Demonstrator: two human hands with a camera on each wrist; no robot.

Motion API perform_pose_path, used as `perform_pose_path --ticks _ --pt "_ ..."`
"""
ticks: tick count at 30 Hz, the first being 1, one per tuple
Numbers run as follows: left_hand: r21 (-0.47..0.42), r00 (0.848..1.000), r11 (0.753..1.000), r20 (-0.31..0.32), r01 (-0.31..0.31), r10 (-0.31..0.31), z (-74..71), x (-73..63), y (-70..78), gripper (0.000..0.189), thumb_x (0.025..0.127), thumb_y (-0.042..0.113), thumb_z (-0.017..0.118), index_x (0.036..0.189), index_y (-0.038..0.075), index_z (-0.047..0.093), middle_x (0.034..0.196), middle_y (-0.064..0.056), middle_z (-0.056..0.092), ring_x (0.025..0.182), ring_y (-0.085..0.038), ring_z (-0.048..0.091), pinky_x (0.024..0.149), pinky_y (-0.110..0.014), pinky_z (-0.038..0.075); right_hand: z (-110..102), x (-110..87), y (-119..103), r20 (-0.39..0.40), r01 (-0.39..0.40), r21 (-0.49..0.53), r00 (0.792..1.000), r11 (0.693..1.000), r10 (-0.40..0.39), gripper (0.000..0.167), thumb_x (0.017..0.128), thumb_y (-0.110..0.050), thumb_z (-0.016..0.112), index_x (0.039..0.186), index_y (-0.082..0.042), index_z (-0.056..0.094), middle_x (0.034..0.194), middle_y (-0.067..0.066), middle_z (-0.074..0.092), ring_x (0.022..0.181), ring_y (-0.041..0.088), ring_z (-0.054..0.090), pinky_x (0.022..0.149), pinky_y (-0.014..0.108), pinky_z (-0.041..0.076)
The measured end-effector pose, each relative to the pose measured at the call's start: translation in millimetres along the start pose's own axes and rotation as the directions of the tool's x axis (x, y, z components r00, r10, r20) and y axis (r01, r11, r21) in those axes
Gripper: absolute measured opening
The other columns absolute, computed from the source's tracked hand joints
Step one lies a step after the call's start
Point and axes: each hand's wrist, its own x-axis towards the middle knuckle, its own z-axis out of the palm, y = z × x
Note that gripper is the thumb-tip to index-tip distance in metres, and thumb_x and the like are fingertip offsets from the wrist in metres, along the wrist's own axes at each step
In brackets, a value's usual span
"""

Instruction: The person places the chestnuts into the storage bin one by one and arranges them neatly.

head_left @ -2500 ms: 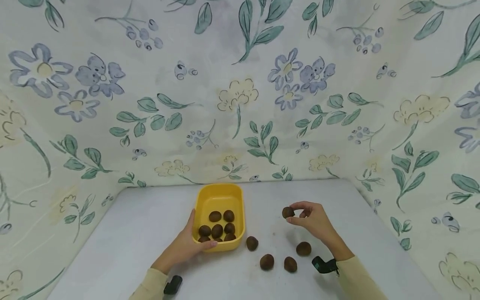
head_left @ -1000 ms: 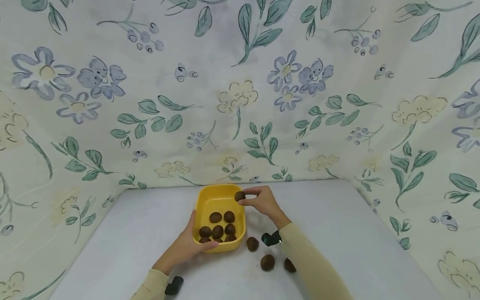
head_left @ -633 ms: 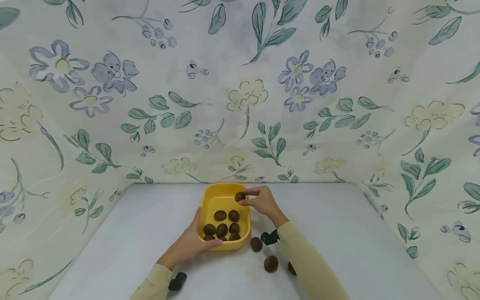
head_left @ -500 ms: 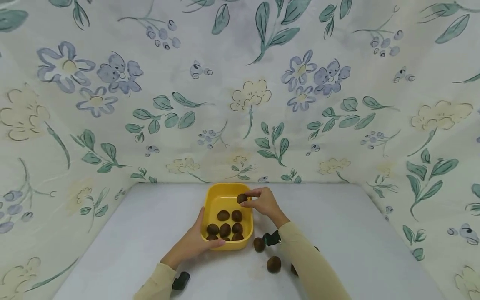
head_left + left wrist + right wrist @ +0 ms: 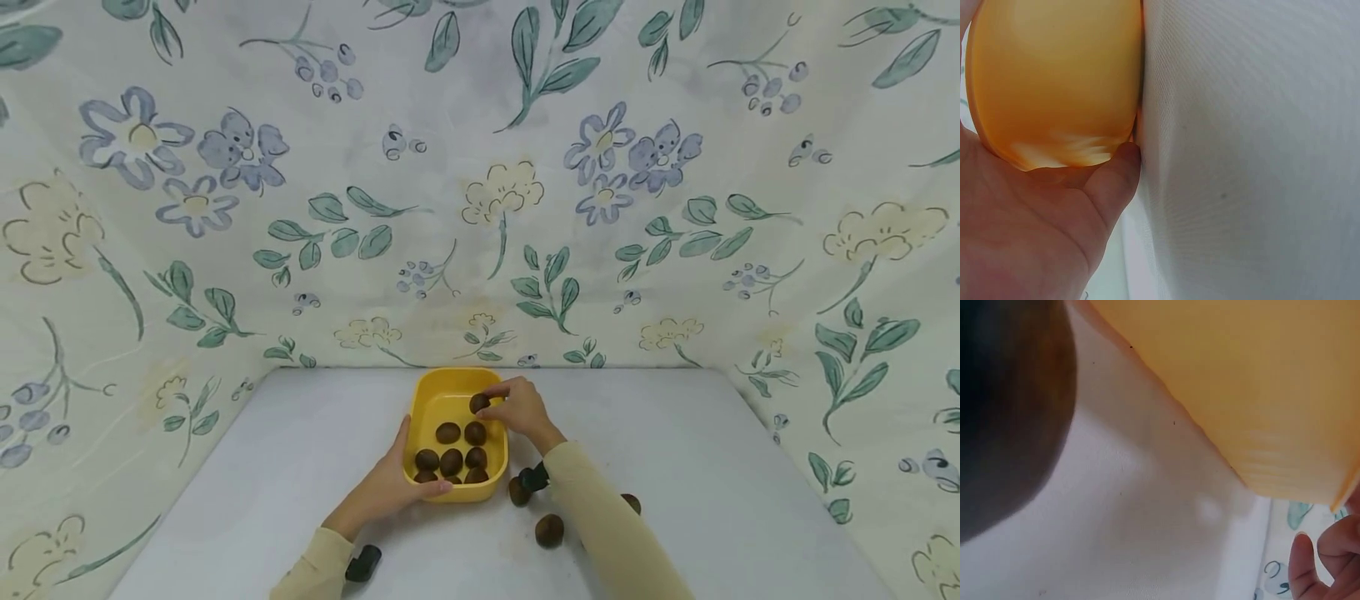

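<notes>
My left hand (image 5: 390,483) grips a yellow plastic box (image 5: 461,495) at its near left corner, thumb over the front rim. In the left wrist view the box (image 5: 1060,75) fills the upper left, with the hand (image 5: 1029,225) against it. Between thumb and fingers my right hand (image 5: 522,408) pinches a dark brown, chestnut-like ball (image 5: 478,403) inside the box's far right part. Several similar balls (image 5: 451,462) lie in rows in the nearer half; the front wall partly hides the nearest row. In the right wrist view, curled fingers (image 5: 1335,550) show beyond the box wall (image 5: 1241,394).
Loose brown balls lie on the white table (image 5: 322,425): one ball (image 5: 519,492) by the box, another (image 5: 550,531) nearer, and a third (image 5: 632,502) partly behind the right sleeve (image 5: 611,521). A floral cloth (image 5: 450,250) stands behind the table.
My right hand has picked a ball from the right side of the table, carried it left to the box and lowered it inside the rim. My left hand keeps hold of the box.
</notes>
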Motion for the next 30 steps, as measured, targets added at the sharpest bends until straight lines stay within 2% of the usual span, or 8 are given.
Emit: perform_pose_path --ticks 9,17,26,30 --pt "-0.020 1.000 1.000 -0.017 0.004 -0.004 2.5 -4.4 -3.5 0.139 0.077 0.054 0.087 0.166 0.008 -0.009 0.172 -0.027 0.013 0.156 -0.049 0.025 0.124 -0.067 0.026 11.6 2.0 -8.2 0.000 -0.009 -0.165 1.000 0.986 0.010 0.039 0.082 -0.023 0.087 0.118 -0.009 0.079 0.120 0.007 0.078 0.120 0.029 0.068 0.107 0.047 0.055" --pt "-0.029 1.000 1.000 -0.012 -0.011 0.011 0.1 -3.6 -1.0 0.139 0.077 0.054 0.087 0.166 0.010 -0.010 0.172 -0.026 0.014 0.157 -0.046 0.026 0.125 -0.066 0.027 11.3 3.2 -15.6 0.027 -0.020 -0.215 0.999 0.976 0.026 0.039 0.081 -0.022 0.089 0.117 -0.010 0.079 0.123 0.006 0.077 0.117 0.026 0.070 0.100 0.043 0.059" --pt "-0.007 1.000 1.000 -0.012 -0.013 0.013 -2.3 -3.6 0.9 0.139 0.076 0.054 0.087 0.166 0.008 -0.008 0.172 -0.026 0.015 0.157 -0.047 0.026 0.125 -0.065 0.026 13.4 4.6 -16.8 0.039 -0.027 -0.261 0.999 0.965 0.038 0.034 0.081 -0.025 0.089 0.110 -0.011 0.081 0.115 0.006 0.079 0.098 0.020 0.070 0.090 0.039 0.061" --pt "-0.005 1.000 1.000 -0.011 -0.019 0.019 -1.6 -4.1 -0.9 0.139 0.077 0.055 0.087 0.166 0.008 -0.008 0.172 -0.026 0.015 0.156 -0.047 0.027 0.125 -0.066 0.027 14.0 1.8 -17.7 0.041 -0.022 -0.283 0.999 0.959 0.035 0.034 0.080 -0.026 0.090 0.109 -0.011 0.081 0.114 0.005 0.080 0.098 0.022 0.072 0.090 0.040 0.061"
